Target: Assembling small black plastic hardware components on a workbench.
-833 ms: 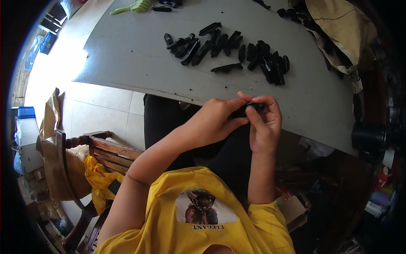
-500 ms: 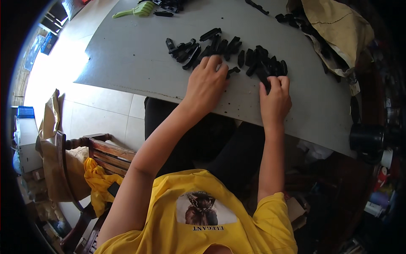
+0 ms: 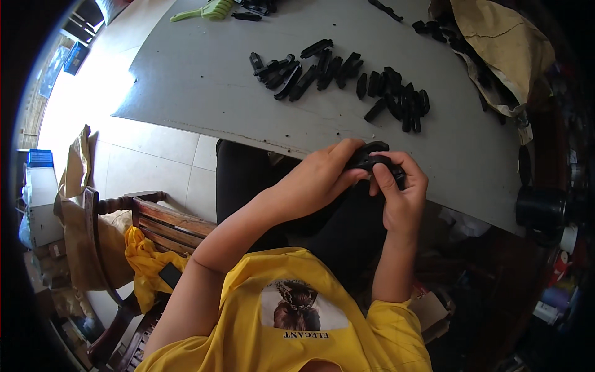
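fitting together small black plastic pieces point(image 3: 372, 158), gripped between left hand point(image 3: 322, 177) and right hand point(image 3: 400, 195), both closed on them just off the near edge of the grey table point(image 3: 186, 80). next probably calls for firm pressing until seated, then reaching toward the black parts pile point(image 3: 347, 77).

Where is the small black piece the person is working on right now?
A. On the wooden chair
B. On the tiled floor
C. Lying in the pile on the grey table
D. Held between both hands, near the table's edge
D: both the left hand and the right hand grip the black piece together, just off the grey table edge.
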`<state>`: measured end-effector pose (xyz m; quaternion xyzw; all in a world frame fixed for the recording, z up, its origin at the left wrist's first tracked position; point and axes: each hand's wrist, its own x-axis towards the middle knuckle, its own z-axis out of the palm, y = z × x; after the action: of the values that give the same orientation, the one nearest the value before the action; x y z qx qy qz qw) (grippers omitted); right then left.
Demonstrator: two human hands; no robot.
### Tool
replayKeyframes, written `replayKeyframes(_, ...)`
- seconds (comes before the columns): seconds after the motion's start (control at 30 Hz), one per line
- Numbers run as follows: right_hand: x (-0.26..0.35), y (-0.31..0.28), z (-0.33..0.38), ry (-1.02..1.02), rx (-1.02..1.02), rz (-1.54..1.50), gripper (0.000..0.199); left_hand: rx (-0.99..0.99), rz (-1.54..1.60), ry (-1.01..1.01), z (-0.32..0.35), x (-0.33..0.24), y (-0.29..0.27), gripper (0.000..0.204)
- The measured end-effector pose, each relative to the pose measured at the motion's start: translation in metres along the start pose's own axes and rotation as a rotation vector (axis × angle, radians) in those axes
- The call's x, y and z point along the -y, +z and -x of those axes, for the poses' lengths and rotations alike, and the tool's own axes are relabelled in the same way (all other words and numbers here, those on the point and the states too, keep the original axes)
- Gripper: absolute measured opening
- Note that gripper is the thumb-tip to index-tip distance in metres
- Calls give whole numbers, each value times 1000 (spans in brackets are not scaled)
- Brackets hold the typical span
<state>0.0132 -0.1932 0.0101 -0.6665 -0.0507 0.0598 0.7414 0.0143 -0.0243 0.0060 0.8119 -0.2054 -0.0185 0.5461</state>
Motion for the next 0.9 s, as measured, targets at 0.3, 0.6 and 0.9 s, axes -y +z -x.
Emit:
replayKeyframes(0.3, -8, 11, 3, 71, 42, -386, 26, 39, 142, 46, 9, -4, -7, 36)
replayKeyframes(0.6, -25, -10, -51, -143, -242, -314, 13, -385, -634, -15, -31, 25, -28, 23)
replayKeyframes(0.9, -10, -1, -75, -340, -62, 1438, 22, -299, -1158, -36, -28, 52, -36, 26)
